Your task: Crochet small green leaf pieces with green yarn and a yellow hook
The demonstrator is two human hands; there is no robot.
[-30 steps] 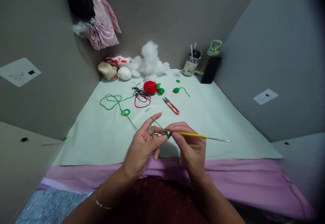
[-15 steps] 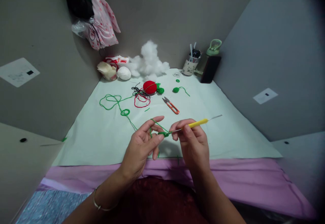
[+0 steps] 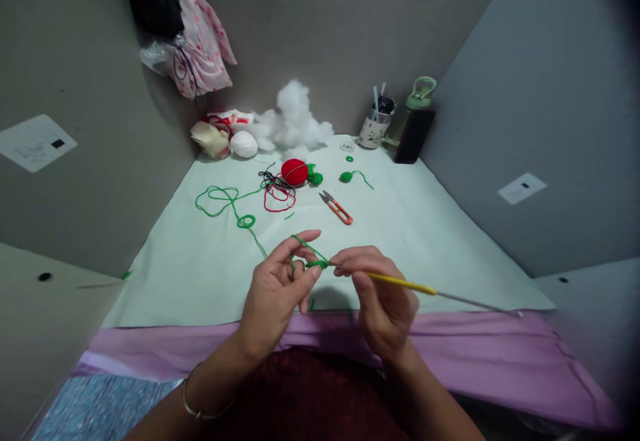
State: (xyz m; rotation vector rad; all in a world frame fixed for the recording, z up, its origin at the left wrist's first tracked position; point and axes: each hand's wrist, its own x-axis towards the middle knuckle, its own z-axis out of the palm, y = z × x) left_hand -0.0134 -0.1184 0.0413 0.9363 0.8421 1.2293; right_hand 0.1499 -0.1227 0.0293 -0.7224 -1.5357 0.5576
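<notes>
Just above the near part of the pale mint table cover point(image 3: 450, 248), I have both hands in my camera's view. The left hand point(image 3: 275, 288) pinches a small dark green crocheted piece point(image 3: 317, 264) between thumb and fingers, its index finger raised to carry a thin green yarn strand point(image 3: 310, 248) tautly toward the work. The right hand point(image 3: 387, 301) has its fingers drawn narrowly around a slim metal crochet hook with a yellow handle point(image 3: 403, 282), one end close at the edge of the green piece, the other pointing out to the right. From my remote seat I judge that a stitch is being worked; whether the tip is through a loop I cannot tell. The next move, to my mind, calls for a steady left pinch, even yarn tension and a small turn of the hook. Beyond the hands, orange-handled metal snips point(image 3: 331, 201), a round red ball point(image 3: 295, 172) and a green oval piece with a trailing tail point(image 3: 346, 177) lie apart from the fingers
</notes>
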